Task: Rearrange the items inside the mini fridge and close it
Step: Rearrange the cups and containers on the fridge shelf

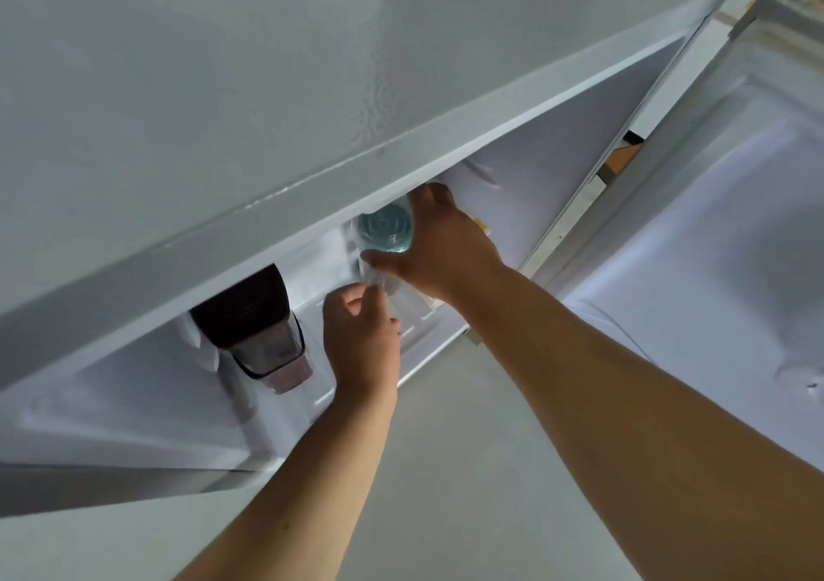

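L hand (pixel 362 340), R hand (pixel 442 248) — round btl (pixel 386 227)

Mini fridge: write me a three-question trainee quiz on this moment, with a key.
1. True or false: the fridge door is shut.
2. Which hand is spread over the bluish end of the clear bottle? A: the left hand. B: the right hand. C: neither.
3. Fill in: in the head view, the dark container inside the fridge sits to the ___ of both hands.

Key: 1 false, the door hangs open at the right. 2 B. 3 left.
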Demonstrator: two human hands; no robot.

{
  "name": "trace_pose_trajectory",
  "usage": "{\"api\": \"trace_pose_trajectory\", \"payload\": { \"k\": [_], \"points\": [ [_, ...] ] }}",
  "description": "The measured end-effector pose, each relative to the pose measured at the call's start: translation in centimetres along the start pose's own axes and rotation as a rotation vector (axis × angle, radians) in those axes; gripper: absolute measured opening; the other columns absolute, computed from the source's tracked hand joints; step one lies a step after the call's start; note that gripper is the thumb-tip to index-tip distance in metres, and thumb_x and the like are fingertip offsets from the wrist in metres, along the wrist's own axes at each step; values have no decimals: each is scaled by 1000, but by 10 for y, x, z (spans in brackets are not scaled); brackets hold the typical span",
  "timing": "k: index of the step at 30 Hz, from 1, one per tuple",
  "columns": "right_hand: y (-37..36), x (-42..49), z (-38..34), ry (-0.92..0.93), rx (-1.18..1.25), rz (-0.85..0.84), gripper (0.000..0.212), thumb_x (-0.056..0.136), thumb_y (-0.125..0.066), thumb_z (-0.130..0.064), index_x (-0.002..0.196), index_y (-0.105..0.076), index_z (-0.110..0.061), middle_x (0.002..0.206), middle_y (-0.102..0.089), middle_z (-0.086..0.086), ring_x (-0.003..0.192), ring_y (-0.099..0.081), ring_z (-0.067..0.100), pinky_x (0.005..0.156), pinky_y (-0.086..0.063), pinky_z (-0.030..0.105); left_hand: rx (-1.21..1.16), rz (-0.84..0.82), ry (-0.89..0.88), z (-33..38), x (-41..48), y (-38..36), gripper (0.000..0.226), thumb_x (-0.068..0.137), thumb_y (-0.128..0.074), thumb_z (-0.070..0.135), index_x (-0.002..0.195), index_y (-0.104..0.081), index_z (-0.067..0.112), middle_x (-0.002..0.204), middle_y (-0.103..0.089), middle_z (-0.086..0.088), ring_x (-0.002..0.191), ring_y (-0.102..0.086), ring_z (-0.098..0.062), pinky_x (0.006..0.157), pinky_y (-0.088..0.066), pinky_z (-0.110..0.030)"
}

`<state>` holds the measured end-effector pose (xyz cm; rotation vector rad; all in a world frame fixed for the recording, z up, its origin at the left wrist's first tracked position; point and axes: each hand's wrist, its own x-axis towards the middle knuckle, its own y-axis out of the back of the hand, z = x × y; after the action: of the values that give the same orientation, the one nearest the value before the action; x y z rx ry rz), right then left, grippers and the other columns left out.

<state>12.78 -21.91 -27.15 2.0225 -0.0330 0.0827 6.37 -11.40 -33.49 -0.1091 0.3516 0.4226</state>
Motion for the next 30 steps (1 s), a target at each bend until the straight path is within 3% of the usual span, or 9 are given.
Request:
{"api": "trace_pose_trajectory", "payload": {
  "k": [3, 8, 11, 13, 17, 20, 24, 30],
  "points": [
    [-7, 14, -3, -28, -57, -82, 108, 67, -82, -70, 152, -31, -28, 139, -52, 7, 114, -64, 33, 82, -56, 43, -113, 30, 39, 11, 8, -4, 21, 97, -59, 35, 111, -64, 20, 93, -71, 6, 62, -71, -8, 56, -56, -23],
    [-17, 22, -3, -31, -77, -77, 98, 73, -80, -62, 152, -33, -30, 136, -55, 6, 114, -64, 32, 75, -51, 37, -234, 40, 154, 31, 24, -10, 28, 103, -57, 38, 126, -59, 22, 100, -68, 4, 85, -74, -22, 66, -54, -29],
    [-15, 18, -5, -18, -36, -15, 97, 71, -83, -56, 152, -36, -28, 135, -53, 4, 110, -65, 33, 70, -45, 34, -203, 16, 102, 37, 28, -13, 29, 102, -58, 39, 122, -61, 19, 84, -74, 10, 80, -73, -21, 65, -53, -28],
    [-11, 6, -5, -8, 5, 49, 95, 68, -85, -54, 148, -40, -27, 133, -53, 4, 103, -66, 34, 67, -43, 34, -163, -33, 57, 38, 22, -12, 36, 101, -58, 38, 120, -62, 7, 73, -74, 5, 72, -68, -23, 67, -54, -32],
    [-11, -37, 8, -32, 29, 128, 90, 70, -85, -57, 144, -40, -31, 137, -52, 3, 99, -68, 34, 67, -48, 35, -77, -161, -6, 26, -2, -5, 34, 96, -63, 40, 111, -69, 10, 91, -79, -12, 80, -78, -26, 70, -63, -38],
    [-23, -76, 25, -88, 43, 140, 83, 73, -81, -60, 140, -39, -35, 140, -52, 1, 99, -69, 34, 74, -56, 41, -87, -240, 78, 2, -23, 3, 41, 93, -67, 41, 118, -68, 8, 97, -79, -14, 87, -79, -27, 75, -66, -41],
    [-57, -109, 54, -202, 5, 73, 80, 74, -79, -65, 137, -37, -37, 141, -53, 0, 103, -69, 31, 75, -56, 38, -68, -252, 264, -39, -38, 6, 29, 102, -65, 30, 123, -68, 10, 97, -81, -7, 88, -80, -18, 69, -63, -26],
    [-92, -97, 69, -298, -55, -30, 76, 74, -81, -56, 132, -38, -36, 132, -56, 2, 102, -67, 33, 77, -60, 44, 20, -266, 411, -58, -28, 0, 37, 103, -55, 17, 137, -59, 2, 126, -72, -21, 108, -74, -26, 105, -55, -48]
  ]
}}
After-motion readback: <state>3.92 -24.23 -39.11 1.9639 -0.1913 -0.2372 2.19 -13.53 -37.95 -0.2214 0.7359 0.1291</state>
